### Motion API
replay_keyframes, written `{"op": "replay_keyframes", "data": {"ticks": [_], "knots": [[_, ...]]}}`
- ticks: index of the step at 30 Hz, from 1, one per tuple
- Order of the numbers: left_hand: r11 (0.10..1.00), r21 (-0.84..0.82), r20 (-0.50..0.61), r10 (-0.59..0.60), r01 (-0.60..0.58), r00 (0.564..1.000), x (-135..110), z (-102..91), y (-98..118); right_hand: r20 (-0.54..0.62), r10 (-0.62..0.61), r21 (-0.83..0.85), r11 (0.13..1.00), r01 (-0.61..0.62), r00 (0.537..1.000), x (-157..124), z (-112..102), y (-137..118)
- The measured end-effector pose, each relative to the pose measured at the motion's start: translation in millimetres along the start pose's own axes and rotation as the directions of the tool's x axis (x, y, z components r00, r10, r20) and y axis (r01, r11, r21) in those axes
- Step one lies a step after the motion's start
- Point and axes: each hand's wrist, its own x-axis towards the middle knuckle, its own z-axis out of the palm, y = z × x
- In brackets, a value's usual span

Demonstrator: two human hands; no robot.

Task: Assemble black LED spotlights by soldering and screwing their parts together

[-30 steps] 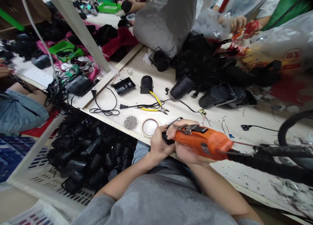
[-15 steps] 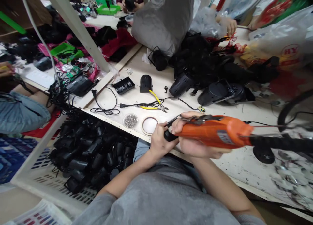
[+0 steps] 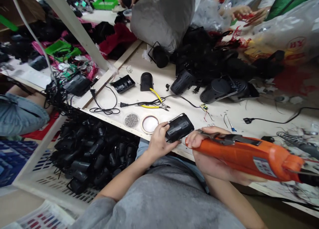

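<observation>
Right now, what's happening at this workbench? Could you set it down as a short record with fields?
Left hand: grips a black plastic housing
Right hand: holds an orange electric screwdriver, its tip near the housing
On the bench: yellow-handled pliers, a dish of small metal pieces, a round white-bottomed dish
Beside the bench: a white plastic crate full of black parts
Far side: a co-worker's hands

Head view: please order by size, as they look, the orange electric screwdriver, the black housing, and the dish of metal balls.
Orange electric screwdriver, black housing, dish of metal balls. Nearness to the camera may enlarge the screwdriver.
</observation>
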Motion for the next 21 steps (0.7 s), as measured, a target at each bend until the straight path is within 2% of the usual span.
{"op": "replay_keyframes", "data": {"ticks": [4,9,13,18,19,21], "knots": [[0.999,0.034,-0.005,-0.017,0.017,1.0,0,3.7,-1,-0.018,-0.009,-0.024,1.0,0.009,1.0,-6,2,7],[0.999,0.048,-0.056,0.017,-0.014,0.998,-2,8.2,0,0.018,0.128,-0.134,0.983,-0.125,0.992,-11,-7,7],[0.998,0.065,-0.075,-0.011,0.015,0.997,-2,8.2,3,0.021,0.169,-0.128,0.978,-0.166,0.985,-7,-10,9],[0.999,0.047,-0.106,0.021,-0.017,0.994,-1,8.7,4,-0.031,0.035,-0.106,0.994,-0.038,0.999,-2,-12,19],[0.998,0.053,-0.107,0.019,-0.013,0.994,-1,9.2,3,-0.018,0.044,-0.121,0.992,-0.046,0.999,-3,-13,21],[0.998,0.058,-0.101,0.011,-0.005,0.995,-1,10.7,3,0.038,0.147,-0.147,0.979,-0.14,0.988,-7,-16,21]]}}
